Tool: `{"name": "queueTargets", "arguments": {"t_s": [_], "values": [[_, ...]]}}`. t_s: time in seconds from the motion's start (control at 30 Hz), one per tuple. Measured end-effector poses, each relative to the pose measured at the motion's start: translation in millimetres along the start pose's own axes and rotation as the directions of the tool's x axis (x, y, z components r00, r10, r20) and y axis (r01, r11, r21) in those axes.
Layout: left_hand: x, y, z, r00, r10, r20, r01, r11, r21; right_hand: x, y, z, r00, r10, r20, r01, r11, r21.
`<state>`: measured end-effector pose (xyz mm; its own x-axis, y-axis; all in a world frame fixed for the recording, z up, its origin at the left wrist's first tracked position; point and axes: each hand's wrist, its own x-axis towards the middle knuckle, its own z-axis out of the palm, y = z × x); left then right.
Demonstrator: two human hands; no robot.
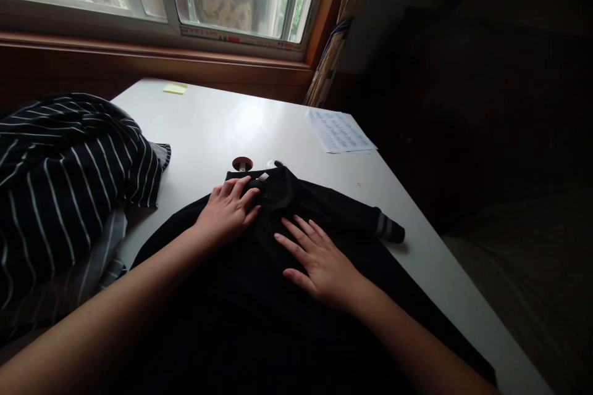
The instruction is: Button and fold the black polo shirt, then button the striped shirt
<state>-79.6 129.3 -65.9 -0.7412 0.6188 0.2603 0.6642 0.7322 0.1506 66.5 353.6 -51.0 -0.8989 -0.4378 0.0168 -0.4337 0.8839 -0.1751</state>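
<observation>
A black long garment with a collar, a button and a small white tag, like a dress or long shirt [259,296], lies spread on the white table [204,129]. One sleeve, with grey stripes near its cuff, points to the right. My left hand [228,210] rests on the cloth by the collar, its fingers spread over the button area. Lower and to the right, my right hand [319,262] lies flat on the chest of the garment with its fingers apart. Neither hand grips the fabric. The lower part of the garment is dark and hard to make out.
A heap of black-and-white striped cloth [60,179] sits on the left. Printed sheets [340,131] lie near the right edge, and a yellow sticky note [175,89] at the back. Beyond the collar is a round table hole [242,163]. A window [222,0] stands behind.
</observation>
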Motion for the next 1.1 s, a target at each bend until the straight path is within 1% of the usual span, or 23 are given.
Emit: {"name": "queueTargets", "arguments": {"t_s": [0.17,0.27,0.33,0.4,0.43,0.47,0.5,0.57,0.6,0.63,0.67,0.73,0.93,1.1], "values": [[-1.4,-0.2,2.2,1.0,0.002,-0.015,-0.002,1.0,-0.004,-23.0,-8.4,-0.6,0.998,0.022,0.052,-0.02,0.999,-0.04],[-1.9,-0.4,0.9,0.998,0.028,-0.049,-0.029,1.0,-0.008,-35.6,-13.3,-0.6,0.997,0.037,0.067,-0.035,0.999,-0.041],[-1.9,0.1,-2.9,0.993,0.064,-0.101,-0.067,0.997,-0.025,-42.4,-15.5,-0.4,0.996,0.045,0.072,-0.042,0.998,-0.039],[-2.1,1.7,-8.9,0.975,0.116,-0.19,-0.131,0.989,-0.065,-47.3,-16.8,0.0,0.996,0.053,0.078,-0.05,0.998,-0.039],[-2.6,3.0,-12.2,0.959,0.164,-0.23,-0.189,0.978,-0.091,-48.9,-17.1,0.2,0.995,0.058,0.08,-0.055,0.998,-0.038],[-3.6,4.7,-15.3,0.938,0.239,-0.251,-0.274,0.955,-0.115,-50.0,-17.2,0.4,0.995,0.062,0.082,-0.059,0.998,-0.037],[-5.0,6.7,-17.8,0.908,0.339,-0.246,-0.379,0.915,-0.139,-50.6,-17.2,0.6,0.995,0.063,0.082,-0.06,0.998,-0.034],[-8.7,10.8,-20.6,0.825,0.54,-0.164,-0.564,0.801,-0.2,-51.0,-17.0,0.6,0.995,0.061,0.08,-0.059,0.998,-0.027],[-10.6,12.5,-20.9,0.787,0.607,-0.108,-0.614,0.754,-0.235,-50.9,-16.8,0.5,0.995,0.058,0.077,-0.056,0.998,-0.022],[-12.1,13.8,-20.5,0.761,0.645,-0.06,-0.636,0.726,-0.262,-50.9,-16.8,0.2,0.996,0.053,0.073,-0.052,0.999,-0.016],[-13.2,14.3,-19.6,0.753,0.657,-0.026,-0.637,0.719,-0.277,-51.0,-16.7,-0.2,0.997,0.049,0.067,-0.049,0.999,-0.01],[-13.6,12.9,-17.5,0.764,0.645,0.006,-0.619,0.736,-0.273,-52.0,-16.9,-1.0,0.997,0.046,0.057,-0.046,0.999,-0.001],[-6.8,-2.1,-15.6,0.805,0.591,0.045,-0.574,0.796,-0.191,-60.4,-18.1,-0.8,0.995,0.07,0.068,-0.069,0.998,-0.011],[-3.7,-11.8,-16.7,0.832,0.549,0.079,-0.536,0.833,-0.138,-69.5,-18.6,1.9,0.997,0.076,0.034,-0.076,0.997,0.006]]}}
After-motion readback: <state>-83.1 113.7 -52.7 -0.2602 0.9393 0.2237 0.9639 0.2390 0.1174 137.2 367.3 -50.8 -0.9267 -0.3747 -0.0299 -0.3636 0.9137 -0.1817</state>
